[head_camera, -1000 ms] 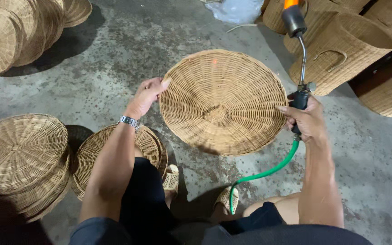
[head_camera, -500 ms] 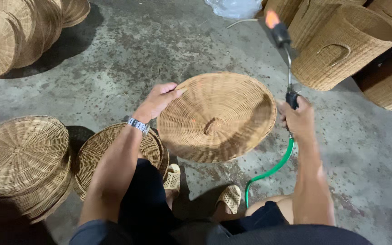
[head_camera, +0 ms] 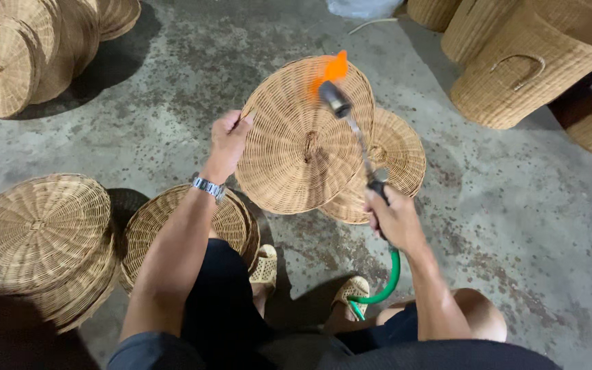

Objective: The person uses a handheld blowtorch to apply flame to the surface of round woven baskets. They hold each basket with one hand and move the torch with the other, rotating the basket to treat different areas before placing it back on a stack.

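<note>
My left hand (head_camera: 229, 137) grips the left rim of a round woven rattan lid (head_camera: 296, 144) and holds it tilted up off the floor. My right hand (head_camera: 393, 218) is closed on the handle of a gas torch (head_camera: 352, 130) fed by a green hose (head_camera: 381, 288). The torch's nozzle points at the lid's upper face and an orange flame (head_camera: 331, 70) burns at its tip. A second woven lid (head_camera: 393, 161) lies flat on the concrete behind the held one.
Stacks of woven lids sit at my left (head_camera: 39, 236) and by my left knee (head_camera: 231, 223). More lids lean at the far left (head_camera: 29, 51). Tall woven baskets (head_camera: 529, 62) stand at the far right. My sandalled feet (head_camera: 351, 291) rest on the concrete floor.
The lid has been turned up on edge and shifted left. The torch has swung from upright at the right over onto the lid's face, with its flame now on the weave.
</note>
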